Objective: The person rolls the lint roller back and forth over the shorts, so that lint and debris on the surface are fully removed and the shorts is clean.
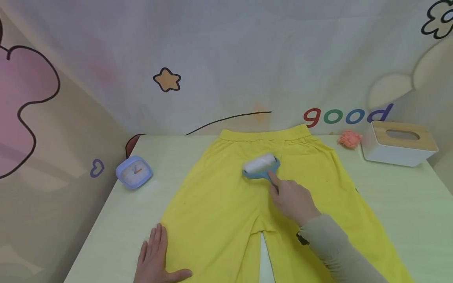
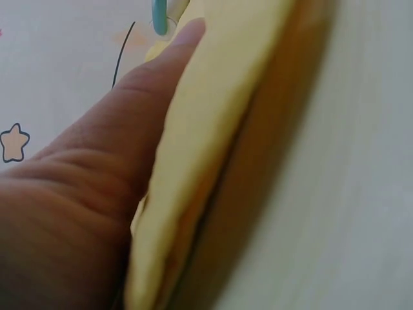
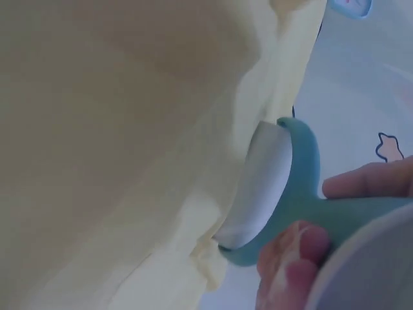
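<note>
Yellow trousers point(image 1: 212, 196) lie spread over the table, waistband toward the back. My right hand point(image 1: 293, 198) grips the blue handle of a lint roller point(image 1: 261, 164), whose white roll is against the cloth below the waistband. In the right wrist view the roll of the lint roller point(image 3: 261, 184) meets the fabric, and fingers point(image 3: 293, 258) wrap the handle. My left hand point(image 1: 153, 257) rests with straight fingers along the left edge of the trousers, its thumb spread over the cloth. The left wrist view shows that thumb point(image 2: 129, 116) lying on the yellow fabric.
A small blue-framed clock point(image 1: 134, 173) lies at the table's left edge. At the back right stand a white tissue box point(image 1: 396, 153) with a wooden lid and a pink fuzzy ball point(image 1: 349, 139). A printed cloth backdrop point(image 1: 226, 59) hangs behind the table point(image 1: 106, 236).
</note>
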`<state>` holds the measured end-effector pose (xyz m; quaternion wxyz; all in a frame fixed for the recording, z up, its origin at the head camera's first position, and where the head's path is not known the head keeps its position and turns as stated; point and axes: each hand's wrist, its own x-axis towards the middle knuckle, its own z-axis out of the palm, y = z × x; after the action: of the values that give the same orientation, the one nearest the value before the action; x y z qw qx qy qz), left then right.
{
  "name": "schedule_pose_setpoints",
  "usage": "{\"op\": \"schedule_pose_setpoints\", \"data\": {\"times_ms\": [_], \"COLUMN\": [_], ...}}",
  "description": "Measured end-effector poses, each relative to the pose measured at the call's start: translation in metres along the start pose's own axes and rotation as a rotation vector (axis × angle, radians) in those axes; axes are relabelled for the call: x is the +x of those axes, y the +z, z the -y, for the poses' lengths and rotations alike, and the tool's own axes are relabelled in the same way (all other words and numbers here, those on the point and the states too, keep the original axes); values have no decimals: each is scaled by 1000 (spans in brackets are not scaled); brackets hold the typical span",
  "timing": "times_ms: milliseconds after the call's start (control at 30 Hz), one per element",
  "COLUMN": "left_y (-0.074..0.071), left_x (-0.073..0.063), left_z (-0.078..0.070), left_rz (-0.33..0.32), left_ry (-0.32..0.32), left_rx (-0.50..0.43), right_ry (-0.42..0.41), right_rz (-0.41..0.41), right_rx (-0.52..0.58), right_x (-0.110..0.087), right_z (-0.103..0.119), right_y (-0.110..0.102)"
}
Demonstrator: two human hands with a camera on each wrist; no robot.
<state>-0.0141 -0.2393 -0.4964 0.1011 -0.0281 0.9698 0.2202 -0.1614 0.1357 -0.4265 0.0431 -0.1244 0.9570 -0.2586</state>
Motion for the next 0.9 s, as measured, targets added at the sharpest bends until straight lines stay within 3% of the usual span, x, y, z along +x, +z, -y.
{"op": "schedule_pose_setpoints", "data": {"times_ms": [133,367,567,667,767,900], "left_y": [-1,-6,-5,-4,-3,-2], "left_x": [2,4,2,0,-2,-1], "left_z": [-2,-6,-4,-3,-2,-3], "left_rz": [3,94,61,53,34,16], "left_ry": [2,-47,-28,-23,-10,16], "left_rx": [11,7,-4,0,-1,-27], "right_ry": [23,103,232,298,262,165], "right_rz": [19,113,209,239,189,88], "right_rx": [32,31,-51,-59,-37,-41], "right_x": [-14,-59,-106,-120,-122,-111], "right_z": [-21,-46,-52,-52,-46,-36], "right_y": [-7,-38,-57,-61,-59,-54]}}
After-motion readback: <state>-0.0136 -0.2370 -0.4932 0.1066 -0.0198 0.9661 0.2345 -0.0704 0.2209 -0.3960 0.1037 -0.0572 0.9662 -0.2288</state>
